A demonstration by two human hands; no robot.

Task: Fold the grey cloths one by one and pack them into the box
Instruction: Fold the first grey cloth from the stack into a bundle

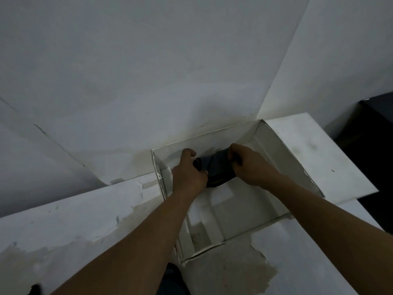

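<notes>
Gripping the folded dark grey cloth (217,168) at both ends, you are lowering it into the open white cardboard box (274,143) at frame centre, left hand (189,173) and right hand (246,165) fingers clenched on it, its long axis running between them.

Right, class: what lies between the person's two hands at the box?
Head view: a grey cloth fills the gap, gripped by the left hand and right hand, at the box.
</notes>
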